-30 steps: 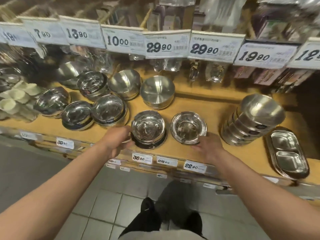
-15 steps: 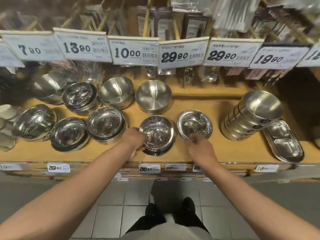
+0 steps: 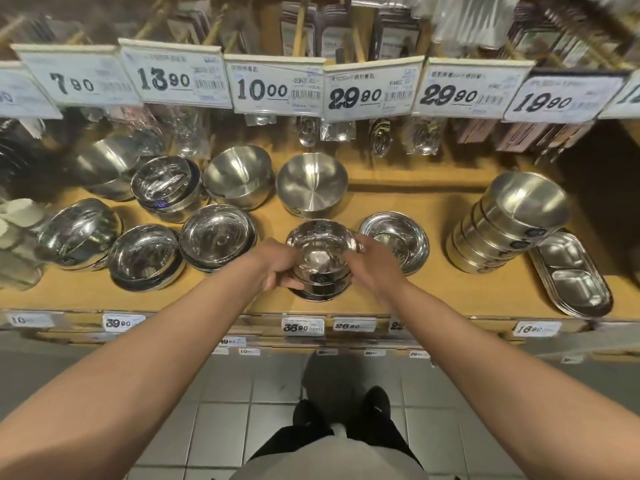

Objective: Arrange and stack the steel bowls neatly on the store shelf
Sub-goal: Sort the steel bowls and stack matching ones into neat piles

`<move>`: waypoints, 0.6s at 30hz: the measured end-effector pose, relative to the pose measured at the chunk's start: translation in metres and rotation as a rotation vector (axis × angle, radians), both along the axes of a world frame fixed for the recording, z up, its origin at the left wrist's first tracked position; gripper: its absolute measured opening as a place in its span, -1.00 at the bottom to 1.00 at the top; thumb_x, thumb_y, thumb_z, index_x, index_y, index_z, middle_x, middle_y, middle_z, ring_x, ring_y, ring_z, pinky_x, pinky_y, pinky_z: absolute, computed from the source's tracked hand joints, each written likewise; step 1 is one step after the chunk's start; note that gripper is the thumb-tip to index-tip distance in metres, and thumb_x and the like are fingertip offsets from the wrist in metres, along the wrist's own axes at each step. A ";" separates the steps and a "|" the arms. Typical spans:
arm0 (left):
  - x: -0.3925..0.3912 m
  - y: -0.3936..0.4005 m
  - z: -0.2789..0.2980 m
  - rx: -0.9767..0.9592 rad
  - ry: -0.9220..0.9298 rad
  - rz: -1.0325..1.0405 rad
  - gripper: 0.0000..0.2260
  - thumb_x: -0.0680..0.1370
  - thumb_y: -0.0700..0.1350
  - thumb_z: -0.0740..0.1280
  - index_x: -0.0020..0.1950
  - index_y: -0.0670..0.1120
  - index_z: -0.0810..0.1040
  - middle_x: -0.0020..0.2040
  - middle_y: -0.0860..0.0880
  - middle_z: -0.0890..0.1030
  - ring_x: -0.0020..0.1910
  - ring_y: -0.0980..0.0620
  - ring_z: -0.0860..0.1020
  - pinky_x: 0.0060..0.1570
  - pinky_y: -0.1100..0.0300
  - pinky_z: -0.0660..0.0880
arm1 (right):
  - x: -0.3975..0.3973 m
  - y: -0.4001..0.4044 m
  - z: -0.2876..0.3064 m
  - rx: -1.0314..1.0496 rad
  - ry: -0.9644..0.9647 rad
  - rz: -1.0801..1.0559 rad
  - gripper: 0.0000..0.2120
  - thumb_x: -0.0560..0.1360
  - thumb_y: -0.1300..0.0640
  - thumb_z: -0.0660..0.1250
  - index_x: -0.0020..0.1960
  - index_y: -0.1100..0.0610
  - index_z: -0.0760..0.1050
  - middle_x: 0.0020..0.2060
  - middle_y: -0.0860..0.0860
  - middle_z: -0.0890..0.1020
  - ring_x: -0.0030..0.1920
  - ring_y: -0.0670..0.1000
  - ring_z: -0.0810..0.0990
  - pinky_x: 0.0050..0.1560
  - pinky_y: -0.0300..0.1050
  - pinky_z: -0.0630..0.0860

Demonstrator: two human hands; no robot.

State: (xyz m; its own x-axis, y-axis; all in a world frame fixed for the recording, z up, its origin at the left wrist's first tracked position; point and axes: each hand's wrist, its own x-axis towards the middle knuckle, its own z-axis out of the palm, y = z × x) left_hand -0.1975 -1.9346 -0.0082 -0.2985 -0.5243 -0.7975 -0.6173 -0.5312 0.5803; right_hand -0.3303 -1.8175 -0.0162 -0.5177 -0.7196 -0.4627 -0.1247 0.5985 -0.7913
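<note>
Both hands are on it now; my right hand (image 3: 372, 263) has left the shallow dish (image 3: 394, 245) it was touching a moment ago and come across to the right side of the bowl (image 3: 320, 252), while my left hand (image 3: 277, 266) has slid from the near-left edge round to cup the left wall; fingers of both are curled round the steel, so this is a proper two-handed grip, not a nudge; the bowl sits at the front of the shelf (image 3: 433, 292), in the middle, on top of at least one darker bowl nested beneath it, just beside the dish on its right and close in front of the wide bowl (image 3: 311, 183) at the back; whether it is lifted clear of the one below or only seated in it I cannot tell from here; what the change means, I judge, is that the fiddling is over and this little stack is about to be squared up or carried; the tall stack (image 3: 509, 225) to the right leans noticeably, the divided trays (image 3: 571, 275) lie beyond it, and to the left the lidded bowls (image 3: 216, 237) sit loose in two rough rows, so most of the tidying is not yet done; polished steel slips, so I expect an even squeeze from both sides and a level lift will matter, or the nested bowls will clatter and tilt.
</note>
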 end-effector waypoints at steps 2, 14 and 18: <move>0.003 -0.004 0.004 -0.027 0.004 -0.012 -0.75 0.60 -0.29 0.34 0.22 -0.40 0.49 -0.02 -0.31 0.67 -0.21 -0.15 0.66 -0.39 0.10 0.65 | 0.000 0.000 0.003 -0.028 -0.039 -0.018 -0.41 0.59 0.09 0.27 0.59 -0.04 0.23 0.05 -0.06 0.63 -0.09 -0.01 0.68 0.14 0.10 0.65; 0.037 0.000 0.040 -0.153 0.123 0.047 -0.86 0.57 -0.43 0.20 -0.05 -0.26 0.51 -0.28 -0.18 0.66 -0.38 -0.10 0.64 -0.56 0.18 0.56 | 0.020 -0.013 0.043 -0.195 -0.203 -0.013 -0.59 0.63 0.03 0.31 0.45 0.08 0.44 0.34 0.04 0.54 0.14 0.02 0.61 -0.03 -0.14 0.67; 0.053 -0.010 0.039 -0.131 0.123 0.129 -0.83 0.55 -0.46 0.16 0.00 -0.33 0.52 -0.31 -0.22 0.62 -0.45 -0.06 0.63 -0.52 0.15 0.59 | 0.017 -0.019 0.045 -0.185 -0.248 0.018 -0.72 0.63 -0.02 0.28 0.26 0.10 0.54 0.14 0.08 0.64 0.14 0.10 0.63 0.09 0.11 0.67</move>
